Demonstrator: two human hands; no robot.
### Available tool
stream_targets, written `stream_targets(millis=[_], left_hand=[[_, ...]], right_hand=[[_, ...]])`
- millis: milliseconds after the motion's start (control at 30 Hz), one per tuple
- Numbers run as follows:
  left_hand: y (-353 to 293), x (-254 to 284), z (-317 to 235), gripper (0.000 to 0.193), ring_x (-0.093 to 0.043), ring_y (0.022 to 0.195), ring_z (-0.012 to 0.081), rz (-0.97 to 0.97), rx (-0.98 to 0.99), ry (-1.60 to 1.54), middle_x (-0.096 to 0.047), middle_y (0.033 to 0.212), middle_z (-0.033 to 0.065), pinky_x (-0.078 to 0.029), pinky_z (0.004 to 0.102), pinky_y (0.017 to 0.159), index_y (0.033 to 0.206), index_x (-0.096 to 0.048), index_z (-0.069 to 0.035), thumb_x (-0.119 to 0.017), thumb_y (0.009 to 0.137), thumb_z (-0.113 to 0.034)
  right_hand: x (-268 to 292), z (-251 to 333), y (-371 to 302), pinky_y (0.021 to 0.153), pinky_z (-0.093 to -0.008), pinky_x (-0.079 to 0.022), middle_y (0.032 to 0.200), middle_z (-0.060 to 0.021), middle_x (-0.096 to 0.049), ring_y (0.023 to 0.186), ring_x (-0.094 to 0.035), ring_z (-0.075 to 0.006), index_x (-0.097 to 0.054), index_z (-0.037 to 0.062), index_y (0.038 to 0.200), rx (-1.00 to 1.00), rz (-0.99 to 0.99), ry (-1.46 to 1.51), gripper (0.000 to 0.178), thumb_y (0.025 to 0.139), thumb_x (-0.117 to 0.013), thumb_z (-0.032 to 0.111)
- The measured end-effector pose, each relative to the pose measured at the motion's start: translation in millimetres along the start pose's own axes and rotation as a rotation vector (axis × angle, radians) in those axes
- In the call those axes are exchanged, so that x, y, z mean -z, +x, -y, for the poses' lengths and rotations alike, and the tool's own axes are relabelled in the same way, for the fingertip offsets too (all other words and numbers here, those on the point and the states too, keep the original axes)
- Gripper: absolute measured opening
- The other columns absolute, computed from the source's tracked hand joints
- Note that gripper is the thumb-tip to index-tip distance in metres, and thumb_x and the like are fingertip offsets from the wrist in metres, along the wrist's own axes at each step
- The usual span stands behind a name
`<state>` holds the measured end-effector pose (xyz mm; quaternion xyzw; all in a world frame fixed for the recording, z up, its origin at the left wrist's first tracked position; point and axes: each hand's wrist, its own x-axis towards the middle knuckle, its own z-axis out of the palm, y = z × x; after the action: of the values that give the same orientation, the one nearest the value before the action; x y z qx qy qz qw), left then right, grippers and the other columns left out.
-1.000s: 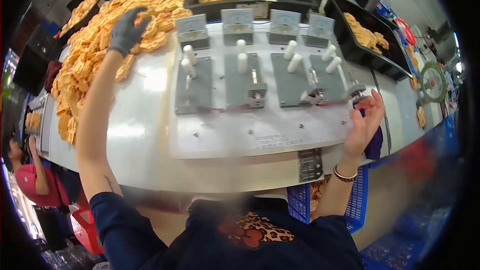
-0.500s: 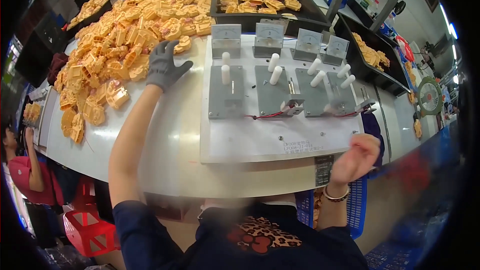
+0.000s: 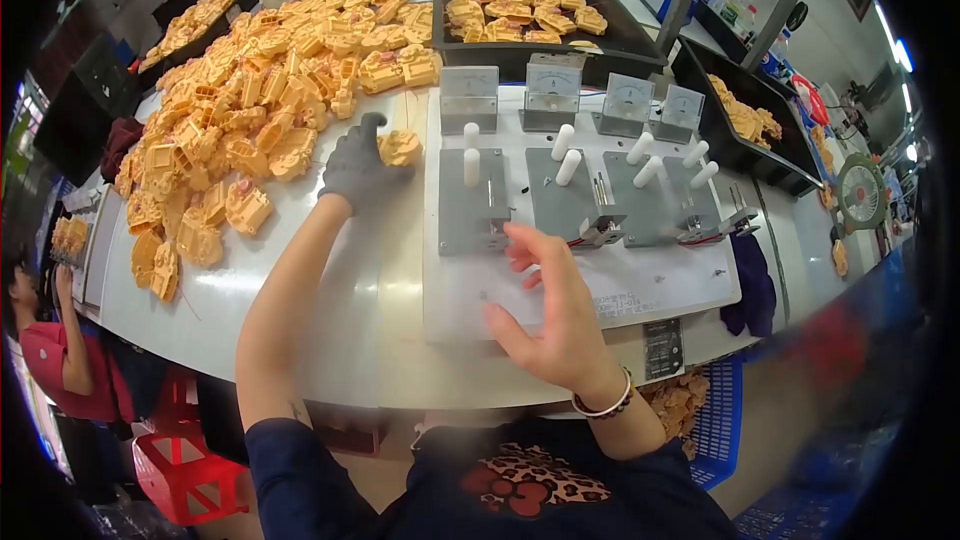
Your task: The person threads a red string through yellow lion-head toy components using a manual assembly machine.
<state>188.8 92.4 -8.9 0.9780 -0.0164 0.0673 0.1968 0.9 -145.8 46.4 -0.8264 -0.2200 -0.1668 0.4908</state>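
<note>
My left hand point(image 3: 355, 165), in a grey glove, has its fingers and thumb closed around one light-orange moulded plastic part point(image 3: 401, 148) with a thin wire trailing from it. It is just to the right of a big heap of similar parts point(image 3: 250, 80). My bare right hand point(image 3: 548, 310), a bracelet on its wrist, hovers over the near left part of a white test board point(image 3: 630, 285). Its fingers are apart and it holds nothing. Just beyond its fingertips stands the leftmost grey plate point(image 3: 462, 210) with white pegs. Behind the plates is a row of dial meters point(image 3: 552, 90).
A black tray point(image 3: 625, 50) of orange parts stands behind the meters, and another black tray point(image 3: 790, 165) lies to the right. Dark cloth point(image 3: 750, 285) lies by the board's right edge. Below the table is a blue basket point(image 3: 722, 420). A co-worker point(image 3: 65, 360) sits far left.
My left hand has come away from the heap, nearer to me, with a part in its grasp. My right hand has swung left from the board's right corner to its left plate.
</note>
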Motion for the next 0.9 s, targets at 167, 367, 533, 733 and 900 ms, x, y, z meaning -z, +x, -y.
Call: stream_targets(millis=[167, 367, 533, 733, 900], left_hand=[[13.9, -7.3, 22.8, 0.065, -0.058, 0.101, 0.0268, 0.152, 0.014, -1.131, -0.055, 0.118, 0.0113, -0.048, 0.0379, 0.088, 0.131, -0.042, -0.010, -0.069, 0.077, -0.034], [-14.5, 43.7, -46.9, 0.063, -0.053, 0.113, 0.0343, 0.261, -0.124, -2.176, -0.052, 0.125, 0.0150, -0.042, 0.0487, 0.099, 0.136, -0.039, -0.009, -0.060, 0.085, -0.041], [-0.9, 38.8, -89.0, 0.057, -0.048, 0.120, 0.0265, 0.120, -0.398, -2.005, -0.048, 0.132, 0.0101, -0.039, 0.0382, 0.100, 0.140, -0.035, -0.012, -0.053, 0.089, -0.030], [3.4, 8.2, -103.0, 0.082, -0.049, 0.116, 0.0224, -0.116, -0.533, -1.581, -0.048, 0.127, 0.0101, -0.041, 0.0351, 0.099, 0.142, -0.029, -0.007, -0.057, 0.066, -0.012], [-13.9, 9.5, -94.9, 0.073, -0.052, 0.109, 0.0213, 0.023, -0.568, -1.623, -0.049, 0.117, 0.0100, -0.043, 0.0338, 0.094, 0.136, -0.033, -0.004, -0.058, 0.070, -0.024]], right_hand=[[-17.5, -4.4, 4.3, 0.076, -0.0336, -0.047, 0.104, -0.0145, -0.054, 0.091, -0.055, -0.0261, -0.050, 0.0033, 0.120, -0.039, 0.017, 0.266, 0.055, 0.069, -0.068, 0.008], [-14.4, -18.0, 2.9, 0.064, -0.0311, -0.047, 0.092, -0.0096, -0.056, 0.077, -0.056, -0.0228, -0.053, 0.0041, 0.105, 0.101, 0.049, 0.185, 0.042, 0.064, -0.063, 0.007], [-13.0, -17.8, 4.3, 0.062, -0.0311, -0.046, 0.089, -0.0093, -0.053, 0.070, -0.052, -0.0232, -0.052, 0.0042, 0.105, 0.112, 0.042, 0.210, 0.043, 0.063, -0.062, 0.008], [-14.2, -21.0, 3.2, 0.058, -0.0332, -0.043, 0.084, -0.0091, -0.049, 0.065, -0.047, -0.0227, -0.051, 0.0051, 0.106, 0.102, 0.037, 0.279, 0.044, 0.063, -0.061, 0.008], [-14.7, -23.2, 2.8, 0.059, -0.0358, -0.043, 0.084, -0.0108, -0.049, 0.068, -0.050, -0.0265, -0.051, 0.0044, 0.107, 0.115, 0.036, 0.330, 0.045, 0.062, -0.061, 0.007]])
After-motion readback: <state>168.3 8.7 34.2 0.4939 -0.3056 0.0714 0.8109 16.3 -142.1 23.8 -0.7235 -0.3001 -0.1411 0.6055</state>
